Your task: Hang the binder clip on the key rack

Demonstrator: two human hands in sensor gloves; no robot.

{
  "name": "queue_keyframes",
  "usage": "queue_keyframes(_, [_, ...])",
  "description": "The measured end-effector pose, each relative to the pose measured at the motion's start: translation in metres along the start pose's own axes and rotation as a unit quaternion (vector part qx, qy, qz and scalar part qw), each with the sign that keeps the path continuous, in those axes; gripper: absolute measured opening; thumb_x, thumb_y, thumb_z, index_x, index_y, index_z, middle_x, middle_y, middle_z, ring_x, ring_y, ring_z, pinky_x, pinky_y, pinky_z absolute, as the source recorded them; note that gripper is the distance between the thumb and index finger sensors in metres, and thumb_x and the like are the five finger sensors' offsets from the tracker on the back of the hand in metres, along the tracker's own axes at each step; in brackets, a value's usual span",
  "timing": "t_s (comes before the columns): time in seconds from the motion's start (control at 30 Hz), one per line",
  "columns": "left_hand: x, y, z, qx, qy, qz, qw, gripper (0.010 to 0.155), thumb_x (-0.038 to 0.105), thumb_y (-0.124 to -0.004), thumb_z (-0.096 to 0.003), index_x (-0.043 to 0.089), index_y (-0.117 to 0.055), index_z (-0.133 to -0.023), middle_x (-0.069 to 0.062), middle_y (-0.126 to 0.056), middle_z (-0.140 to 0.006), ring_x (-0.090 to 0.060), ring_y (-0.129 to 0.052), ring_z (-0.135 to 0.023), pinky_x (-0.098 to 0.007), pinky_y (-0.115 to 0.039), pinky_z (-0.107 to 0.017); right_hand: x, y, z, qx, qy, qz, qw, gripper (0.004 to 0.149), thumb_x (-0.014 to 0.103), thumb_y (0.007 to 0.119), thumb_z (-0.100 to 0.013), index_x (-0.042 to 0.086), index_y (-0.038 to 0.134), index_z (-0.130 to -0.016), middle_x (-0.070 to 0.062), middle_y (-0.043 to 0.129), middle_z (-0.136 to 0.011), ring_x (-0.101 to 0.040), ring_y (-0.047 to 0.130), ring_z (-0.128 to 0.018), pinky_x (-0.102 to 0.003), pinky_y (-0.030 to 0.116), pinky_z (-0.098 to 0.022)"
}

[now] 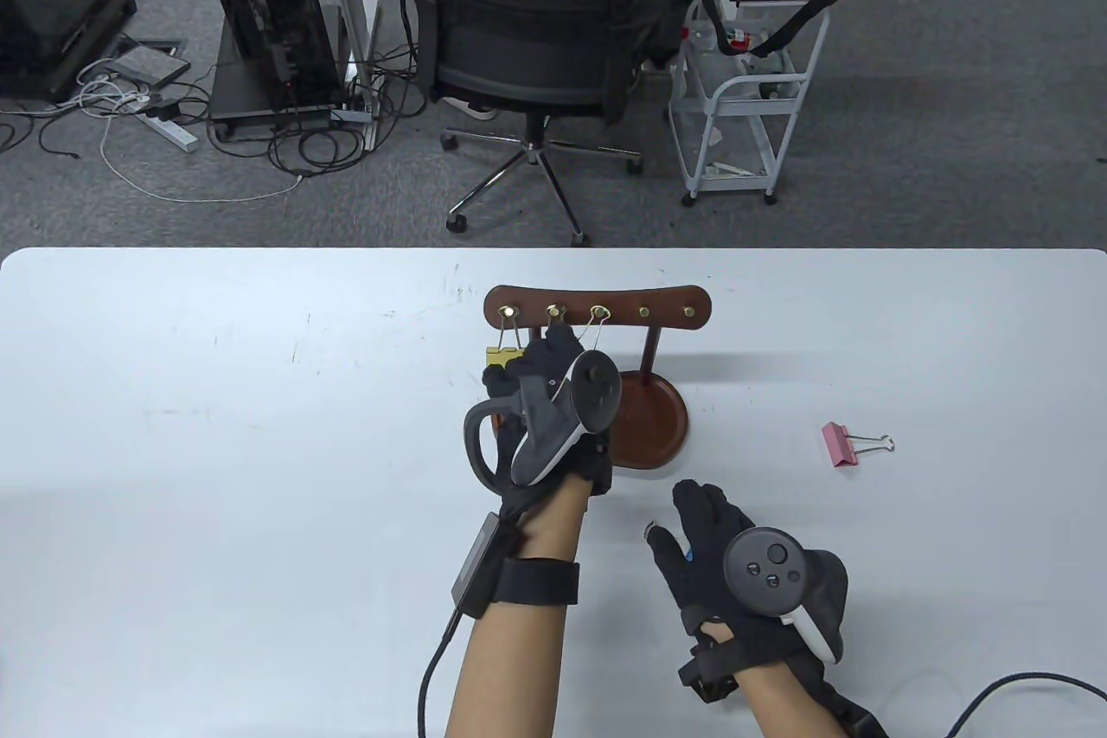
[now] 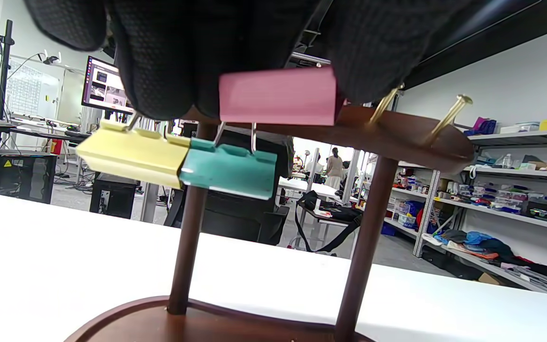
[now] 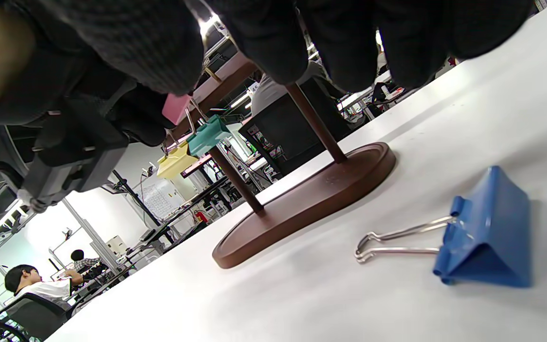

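White table (image 1: 216,426) was the work surface. Nearest, the right hand (image 1: 735,565) hovered with fingers apart over a blue binder clip (image 3: 487,232). Farther, the left hand (image 1: 545,418) pinched a pink binder clip (image 2: 278,97) at the key rack (image 1: 597,307); premature release could have dropped it, or the neighbouring teal clip (image 2: 228,168) could have been dislodged.

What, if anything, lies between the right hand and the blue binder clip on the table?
Nothing visible does. The blue binder clip lies on bare table directly below the right hand, whose fingers hang just above it.
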State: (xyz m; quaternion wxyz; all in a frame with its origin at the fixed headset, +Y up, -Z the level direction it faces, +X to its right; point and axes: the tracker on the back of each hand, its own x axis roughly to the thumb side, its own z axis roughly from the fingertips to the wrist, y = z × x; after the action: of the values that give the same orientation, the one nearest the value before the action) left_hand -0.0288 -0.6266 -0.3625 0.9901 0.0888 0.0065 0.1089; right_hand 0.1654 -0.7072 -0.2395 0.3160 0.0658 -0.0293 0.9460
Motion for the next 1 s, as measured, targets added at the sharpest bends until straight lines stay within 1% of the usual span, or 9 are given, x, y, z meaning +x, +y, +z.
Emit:
queue_keyframes(0.3, [0.003, -0.024, -0.008, -0.014, 0.000, -0.013, 1.000, 0.078, 0.048, -0.084, -0.0541, -0.002, -0.066, -0.111, -0.027, -0.079, -0.102, -0.057, -0.088, -0.082, -0.076, -0.057, -0.066, -0.008, -0.003, 0.000, -0.001, 0.012, -0.011, 1.000, 0.073, 0.047, 0.073, -0.059, -0.001, 0.060, -0.112, -0.040, 0.062, -0.109, -0.066, 0.063, -0.090, -0.073, 0.056, -0.060])
queue_keyframes(0.37, [0.005, -0.028, -0.009, -0.015, -0.002, -0.016, 1.000, 0.079, 0.048, -0.083, -0.0546, -0.003, -0.064, -0.111, -0.028, -0.078, -0.102, -0.055, -0.089, -0.081, -0.076, -0.057, -0.066, -0.010, -0.002, 0.000, 0.004, 0.016, -0.014, 1.000, 0.073, 0.047, 0.073, -0.059, -0.001, 0.060, -0.112, -0.039, 0.062, -0.109, -0.066, 0.064, -0.090, -0.073, 0.056, -0.060])
queue_keyframes(0.6, [0.012, -0.034, -0.008, -0.015, -0.008, -0.037, 0.999, 0.079, 0.048, -0.082, -0.0555, -0.004, -0.062, -0.111, -0.030, -0.077, -0.102, -0.052, -0.090, -0.079, -0.076, -0.057, -0.066, -0.011, 0.000, -0.001, 0.012, 0.016, -0.025, 0.999, 0.073, 0.047, 0.073, -0.059, -0.001, 0.061, -0.112, -0.040, 0.062, -0.109, -0.067, 0.064, -0.090, -0.073, 0.056, -0.060])
queue_keyframes(0.7, [0.013, -0.038, -0.008, -0.019, -0.016, -0.033, 0.999, 0.079, 0.047, -0.081, -0.0558, -0.004, -0.060, -0.112, -0.030, -0.077, -0.103, -0.049, -0.091, -0.078, -0.076, -0.057, -0.066, -0.008, 0.004, -0.003, 0.020, 0.013, -0.023, 0.999, 0.073, 0.047, 0.073, -0.059, -0.001, 0.061, -0.112, -0.040, 0.063, -0.109, -0.067, 0.064, -0.090, -0.072, 0.056, -0.060])
queue_keyframes(0.8, [0.014, -0.039, -0.007, -0.016, -0.024, -0.047, 0.998, 0.076, 0.044, -0.081, -0.0572, -0.003, -0.059, -0.113, -0.031, -0.077, -0.103, -0.050, -0.091, -0.079, -0.076, -0.058, -0.066, -0.006, 0.008, -0.004, 0.025, 0.012, -0.020, 0.999, 0.072, 0.047, 0.073, -0.059, -0.001, 0.061, -0.111, -0.040, 0.063, -0.108, -0.066, 0.064, -0.090, -0.072, 0.056, -0.060])
queue_keyframes(1.0, [0.017, -0.041, -0.003, -0.025, -0.036, -0.036, 0.998, 0.075, 0.044, -0.081, -0.0572, -0.002, -0.061, -0.113, -0.031, -0.079, -0.104, -0.053, -0.089, -0.082, -0.076, -0.058, -0.067, -0.005, 0.010, -0.002, 0.030, 0.011, -0.016, 0.999, 0.072, 0.047, 0.073, -0.059, -0.001, 0.061, -0.111, -0.039, 0.063, -0.109, -0.066, 0.064, -0.090, -0.072, 0.056, -0.060])
